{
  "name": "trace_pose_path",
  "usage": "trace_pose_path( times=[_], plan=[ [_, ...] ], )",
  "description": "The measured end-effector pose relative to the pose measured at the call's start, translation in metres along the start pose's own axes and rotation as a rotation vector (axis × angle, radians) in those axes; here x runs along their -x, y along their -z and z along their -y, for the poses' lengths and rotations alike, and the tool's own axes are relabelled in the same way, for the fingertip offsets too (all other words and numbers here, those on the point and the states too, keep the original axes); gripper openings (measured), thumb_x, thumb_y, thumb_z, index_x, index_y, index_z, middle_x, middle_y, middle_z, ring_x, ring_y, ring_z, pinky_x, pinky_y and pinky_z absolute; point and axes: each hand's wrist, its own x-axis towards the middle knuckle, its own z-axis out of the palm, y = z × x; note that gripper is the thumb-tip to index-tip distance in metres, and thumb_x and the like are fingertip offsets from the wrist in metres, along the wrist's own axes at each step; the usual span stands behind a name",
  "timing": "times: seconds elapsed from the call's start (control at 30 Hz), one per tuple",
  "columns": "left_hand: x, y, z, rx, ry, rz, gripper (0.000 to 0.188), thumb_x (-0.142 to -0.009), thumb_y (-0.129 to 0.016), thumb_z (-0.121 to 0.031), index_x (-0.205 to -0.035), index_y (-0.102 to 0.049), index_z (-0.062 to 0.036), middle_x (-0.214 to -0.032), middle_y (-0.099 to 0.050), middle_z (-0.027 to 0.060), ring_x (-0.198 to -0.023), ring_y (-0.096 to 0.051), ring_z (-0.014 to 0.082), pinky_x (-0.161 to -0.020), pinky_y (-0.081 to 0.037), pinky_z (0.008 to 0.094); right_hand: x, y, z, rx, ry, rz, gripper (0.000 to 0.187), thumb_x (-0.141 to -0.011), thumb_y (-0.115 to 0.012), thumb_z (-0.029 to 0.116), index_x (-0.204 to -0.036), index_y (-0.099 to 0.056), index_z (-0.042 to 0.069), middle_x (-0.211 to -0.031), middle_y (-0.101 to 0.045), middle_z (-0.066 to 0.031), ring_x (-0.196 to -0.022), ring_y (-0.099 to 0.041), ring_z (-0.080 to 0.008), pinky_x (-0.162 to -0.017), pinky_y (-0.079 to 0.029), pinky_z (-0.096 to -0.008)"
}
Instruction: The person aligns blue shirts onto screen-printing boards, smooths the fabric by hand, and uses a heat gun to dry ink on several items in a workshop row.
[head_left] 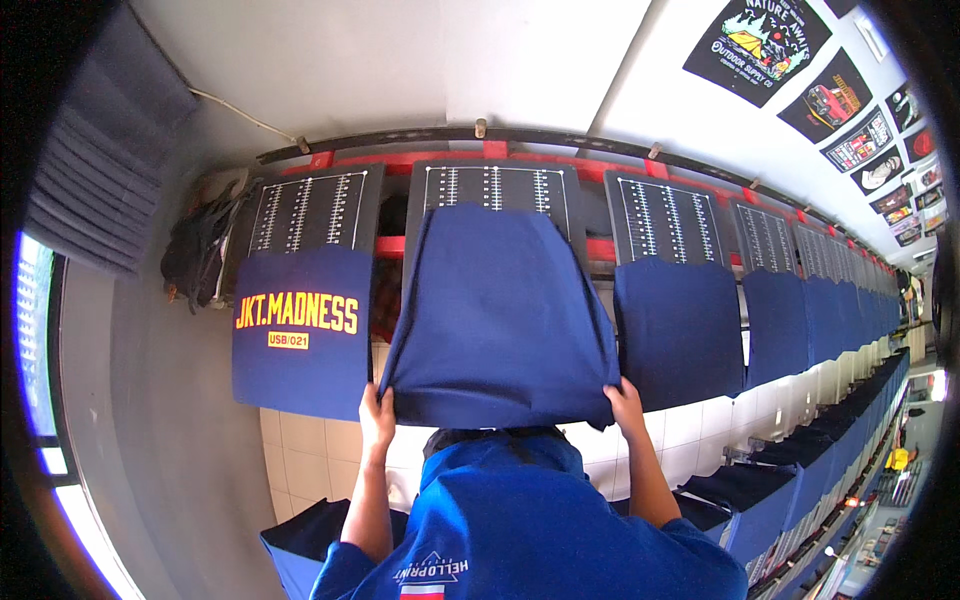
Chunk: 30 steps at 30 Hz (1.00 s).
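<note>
With our left hand (377, 415) and right hand (626, 406) pinching its near corners, we hold the navy fabric panel (500, 320) over the second ruled black board (497, 186) from the left, apparently aligning it, so next probably calls for even tension.

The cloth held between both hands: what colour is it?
The cloth is navy blue, shown in the head view.
</note>
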Motion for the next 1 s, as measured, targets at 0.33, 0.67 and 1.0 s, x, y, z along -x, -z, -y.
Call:
trace_pose_path(
  times=[0.33, 0.67, 1.0],
  plan=[
    [-0.012, 0.036, -0.012, -0.145, 0.122, 0.449, 0.014, -0.083, -0.063, -0.01, -0.089, -0.059, 0.0025, -0.065, -0.055, 0.0115, -0.06, -0.053, 0.0169, -0.057, -0.043, 0.0358, 0.031, 0.007, -0.003, 0.161, -0.228, 0.152, 0.03, -0.083, -0.069, 0.013, -0.107, -0.065, -0.004, -0.092, -0.067, -0.0066, -0.086, -0.06, -0.0141, -0.079, -0.047, -0.0294],
    [-0.036, 0.013, -0.016, -0.316, -0.036, 0.426, 0.041, -0.085, -0.07, -0.026, -0.114, -0.055, -0.0009, -0.071, -0.062, 0.0191, -0.066, -0.063, 0.0296, -0.061, -0.049, 0.04, -0.025, 0.0, 0.003, 0.537, -0.152, 0.225, 0.051, -0.083, -0.072, 0.037, -0.111, -0.055, -0.002, -0.093, -0.067, -0.0194, -0.085, -0.067, -0.0326, -0.078, -0.051, -0.0378],
    [-0.183, -0.115, -0.114, -0.328, -0.198, 0.22, 0.028, -0.086, -0.068, -0.024, -0.098, -0.056, -0.0012, -0.074, -0.064, 0.0175, -0.07, -0.064, 0.0358, -0.067, -0.051, 0.0447, -0.17, -0.105, 0.134, 0.681, 0.181, -0.041, 0.063, -0.079, -0.073, 0.05, -0.119, -0.056, 0.005, -0.099, -0.069, -0.0217, -0.098, -0.065, -0.0403, -0.082, -0.051, -0.0465]
  ],
)
